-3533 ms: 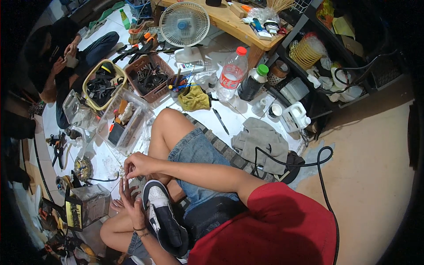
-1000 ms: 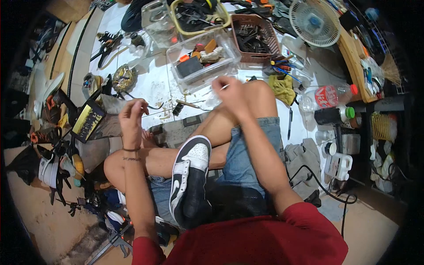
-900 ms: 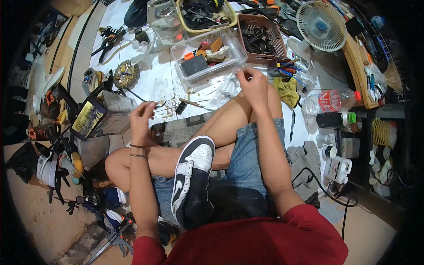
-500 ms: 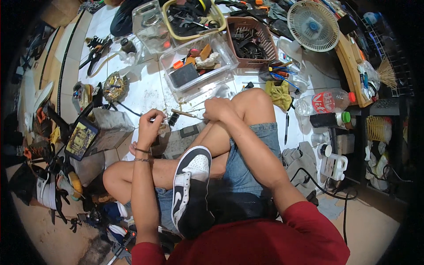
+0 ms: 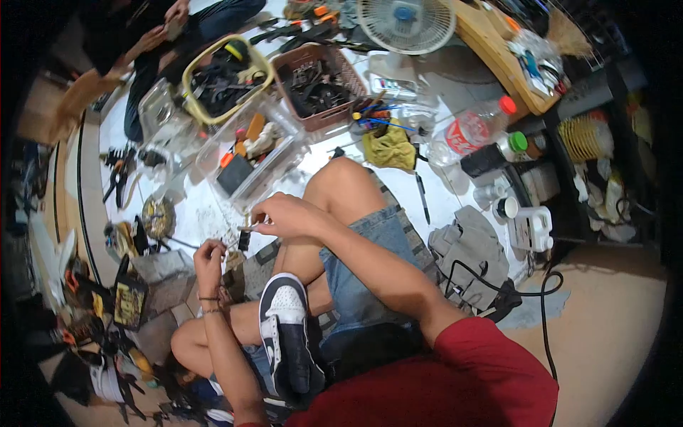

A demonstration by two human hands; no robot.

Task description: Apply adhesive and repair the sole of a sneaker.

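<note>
My left hand (image 5: 208,265) is raised over my bent leg, its fingertips pinched together. A faint thin strand or tip shows near them, too small to make out. Across from it, my right hand (image 5: 283,215) has its fingers curled closed above my shin; what they hold is hidden. A small dark object (image 5: 244,240) lies on the floor between the two hands. In my lap rests a sneaker (image 5: 287,302) in black, white and grey, its toe pointing away from me and its lace holes unlaced. Neither hand touches the shoe.
Ahead stand a clear plastic bin (image 5: 265,169), a yellow basket (image 5: 265,80) and a brown basket (image 5: 348,69) of tools. A fan (image 5: 405,14), bottle (image 5: 466,132), pen (image 5: 422,199) and grey cloth (image 5: 469,245) are rightward; a phone (image 5: 131,302) is left. Another person sits far left.
The view has swung to the right, so the floor items sit further left. Another person's hands have come into view at the top left. Both my hands stay closed.
</note>
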